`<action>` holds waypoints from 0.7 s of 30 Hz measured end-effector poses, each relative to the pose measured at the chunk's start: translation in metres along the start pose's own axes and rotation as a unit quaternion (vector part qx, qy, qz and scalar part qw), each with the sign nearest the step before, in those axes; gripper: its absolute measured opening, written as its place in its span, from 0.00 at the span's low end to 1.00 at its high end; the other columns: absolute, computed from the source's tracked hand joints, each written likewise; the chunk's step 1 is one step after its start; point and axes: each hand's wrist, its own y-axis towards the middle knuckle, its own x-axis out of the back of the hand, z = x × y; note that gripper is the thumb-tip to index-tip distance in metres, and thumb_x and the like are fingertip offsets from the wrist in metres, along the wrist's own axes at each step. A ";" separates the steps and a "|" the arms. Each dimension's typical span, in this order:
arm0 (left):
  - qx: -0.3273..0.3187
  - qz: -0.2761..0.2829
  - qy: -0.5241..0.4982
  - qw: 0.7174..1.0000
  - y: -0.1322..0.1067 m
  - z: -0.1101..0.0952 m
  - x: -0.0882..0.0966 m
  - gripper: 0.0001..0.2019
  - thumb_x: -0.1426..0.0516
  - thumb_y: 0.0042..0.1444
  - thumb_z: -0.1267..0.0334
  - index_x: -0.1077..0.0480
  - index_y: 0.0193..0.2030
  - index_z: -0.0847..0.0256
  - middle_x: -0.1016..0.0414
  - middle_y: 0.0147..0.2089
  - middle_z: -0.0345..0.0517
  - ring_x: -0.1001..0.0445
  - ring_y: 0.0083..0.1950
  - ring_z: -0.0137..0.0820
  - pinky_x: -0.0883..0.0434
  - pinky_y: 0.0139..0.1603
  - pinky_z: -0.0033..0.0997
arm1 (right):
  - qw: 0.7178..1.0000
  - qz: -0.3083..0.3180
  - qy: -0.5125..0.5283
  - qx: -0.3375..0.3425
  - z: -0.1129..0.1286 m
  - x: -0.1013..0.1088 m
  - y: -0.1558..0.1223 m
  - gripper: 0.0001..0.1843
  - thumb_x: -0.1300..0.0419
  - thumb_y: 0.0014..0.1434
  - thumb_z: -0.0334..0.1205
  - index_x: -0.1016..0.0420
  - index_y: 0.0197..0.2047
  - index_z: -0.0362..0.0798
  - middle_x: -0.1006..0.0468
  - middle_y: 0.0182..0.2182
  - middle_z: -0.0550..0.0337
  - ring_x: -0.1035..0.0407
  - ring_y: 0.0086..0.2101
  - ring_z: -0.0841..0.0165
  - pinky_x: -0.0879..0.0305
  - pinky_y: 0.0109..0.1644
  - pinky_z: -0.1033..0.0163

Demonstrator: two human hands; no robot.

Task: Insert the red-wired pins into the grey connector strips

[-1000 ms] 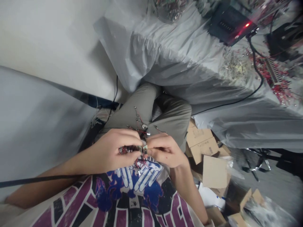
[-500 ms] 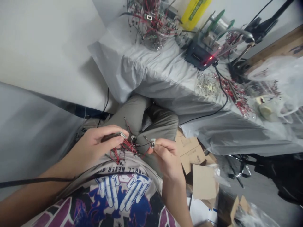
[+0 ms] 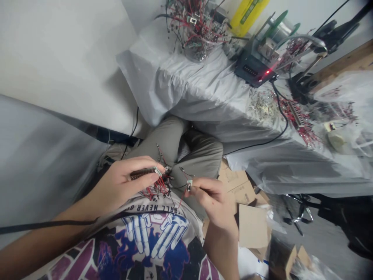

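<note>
My left hand (image 3: pixel 122 186) is closed on a dark strip-shaped holder (image 3: pixel 144 173) with a bunch of small parts on red and black wires (image 3: pixel 157 188) hanging under it, just above my lap. To its right, my right hand (image 3: pixel 211 198) pinches one small white switch part (image 3: pixel 189 186) by its wire lead. The two hands are a short gap apart over my grey trousers (image 3: pixel 186 151).
A table draped in grey plastic sheet (image 3: pixel 210 101) stands ahead, with a heap of wired parts (image 3: pixel 198 23), a black device with a red light (image 3: pixel 255 70), a yellow bottle (image 3: pixel 244 11) and loose metal bits (image 3: pixel 259 105). Cardboard boxes (image 3: pixel 247 210) lie on the floor at right.
My hands were together over one part a second ago. They have drawn apart: the left keeps the holder with the wire bunch, the right has pulled one small switch away. My view tilted up.
</note>
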 end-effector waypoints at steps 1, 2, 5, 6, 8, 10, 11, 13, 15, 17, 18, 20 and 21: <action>-0.005 0.003 0.001 1.000 0.000 0.001 -0.001 0.08 0.37 0.69 0.61 0.14 0.46 0.50 0.15 0.48 0.38 0.18 0.50 0.29 0.24 0.52 0.22 | 1.000 0.012 -0.008 0.007 0.002 -0.002 0.001 0.14 0.40 0.68 0.34 0.15 0.33 0.48 0.18 0.27 0.62 0.28 0.29 0.71 0.36 0.35 0.65; -0.012 0.005 0.003 1.000 0.000 0.001 -0.001 0.07 0.37 0.69 0.61 0.14 0.46 0.50 0.15 0.48 0.37 0.18 0.51 0.29 0.24 0.52 0.21 | 0.999 0.025 -0.015 0.014 0.003 -0.004 0.001 0.14 0.40 0.68 0.34 0.16 0.32 0.48 0.20 0.26 0.62 0.29 0.28 0.72 0.37 0.35 0.65; -0.027 -0.001 0.008 1.000 0.000 0.003 -0.003 0.08 0.37 0.69 0.62 0.14 0.48 0.47 0.14 0.49 0.36 0.17 0.51 0.28 0.24 0.54 0.21 | 0.998 0.053 -0.024 0.036 0.006 -0.004 0.001 0.14 0.41 0.67 0.31 0.17 0.31 0.47 0.23 0.24 0.63 0.32 0.27 0.73 0.40 0.33 0.65; -0.030 -0.004 0.008 1.000 0.000 0.003 -0.003 0.08 0.36 0.69 0.62 0.14 0.48 0.47 0.14 0.49 0.36 0.17 0.51 0.28 0.24 0.53 0.21 | 0.997 0.059 -0.014 0.045 0.006 -0.002 0.001 0.14 0.40 0.67 0.31 0.17 0.31 0.47 0.23 0.24 0.63 0.32 0.26 0.73 0.40 0.32 0.65; -0.033 -0.013 0.011 0.999 0.000 0.003 -0.002 0.08 0.36 0.69 0.61 0.14 0.48 0.46 0.14 0.49 0.35 0.17 0.50 0.27 0.23 0.52 0.20 | 0.996 0.060 0.020 0.065 0.004 0.003 -0.001 0.13 0.39 0.67 0.32 0.17 0.31 0.47 0.21 0.25 0.61 0.31 0.25 0.72 0.40 0.31 0.65; -0.036 -0.028 0.012 0.999 0.000 0.002 -0.002 0.08 0.37 0.68 0.61 0.14 0.47 0.46 0.14 0.49 0.35 0.17 0.50 0.26 0.24 0.51 0.19 | 0.996 0.044 0.033 0.069 0.001 0.009 -0.004 0.13 0.38 0.68 0.33 0.17 0.31 0.48 0.20 0.25 0.60 0.29 0.26 0.71 0.38 0.31 0.64; -0.038 -0.037 0.011 0.999 0.000 0.002 -0.001 0.08 0.37 0.68 0.61 0.14 0.46 0.46 0.14 0.48 0.35 0.17 0.50 0.26 0.24 0.51 0.19 | 0.997 0.030 0.025 0.063 0.000 0.011 -0.005 0.14 0.39 0.69 0.33 0.16 0.32 0.48 0.19 0.26 0.60 0.28 0.26 0.70 0.37 0.32 0.64; -0.036 -0.055 0.009 0.998 0.000 0.001 -0.002 0.07 0.37 0.68 0.60 0.14 0.45 0.48 0.14 0.47 0.36 0.16 0.48 0.27 0.23 0.51 0.19 | 0.999 0.008 0.006 0.050 -0.003 0.013 -0.007 0.14 0.39 0.70 0.34 0.15 0.33 0.49 0.17 0.27 0.60 0.26 0.28 0.70 0.35 0.33 0.64; -0.016 -0.067 0.008 0.998 -0.001 0.000 -0.003 0.07 0.37 0.67 0.60 0.14 0.45 0.51 0.14 0.47 0.38 0.17 0.47 0.28 0.23 0.51 0.21 | 0.999 -0.009 0.007 0.050 -0.004 0.014 -0.009 0.14 0.38 0.70 0.35 0.14 0.34 0.50 0.17 0.28 0.60 0.25 0.28 0.69 0.34 0.33 0.64; 0.014 -0.069 0.009 0.997 -0.002 -0.002 -0.003 0.08 0.37 0.69 0.59 0.15 0.46 0.54 0.14 0.48 0.40 0.17 0.47 0.29 0.23 0.50 0.23 | 0.998 -0.028 0.017 0.059 -0.005 0.015 -0.012 0.13 0.37 0.70 0.35 0.14 0.33 0.50 0.18 0.26 0.61 0.27 0.27 0.70 0.35 0.32 0.64; 0.026 -0.067 0.011 0.997 -0.003 -0.003 -0.003 0.08 0.38 0.69 0.59 0.15 0.47 0.54 0.14 0.49 0.41 0.17 0.48 0.29 0.23 0.50 0.23 | 0.997 -0.036 0.020 0.063 -0.006 0.016 -0.013 0.13 0.37 0.69 0.35 0.14 0.33 0.50 0.18 0.26 0.61 0.27 0.26 0.70 0.36 0.31 0.64; 0.037 -0.068 0.017 0.997 -0.004 -0.004 -0.003 0.08 0.38 0.70 0.60 0.16 0.47 0.55 0.14 0.49 0.41 0.18 0.48 0.29 0.23 0.50 0.22 | 0.996 -0.045 0.026 0.069 -0.007 0.018 -0.016 0.12 0.36 0.69 0.35 0.14 0.33 0.51 0.19 0.25 0.61 0.28 0.25 0.70 0.37 0.30 0.63; 0.035 -0.072 0.018 0.997 -0.004 -0.004 -0.003 0.08 0.38 0.70 0.60 0.16 0.47 0.54 0.14 0.48 0.41 0.18 0.48 0.29 0.23 0.50 0.22 | 0.996 -0.047 0.034 0.073 -0.008 0.019 -0.017 0.12 0.36 0.68 0.35 0.13 0.33 0.51 0.18 0.25 0.61 0.28 0.25 0.69 0.37 0.30 0.63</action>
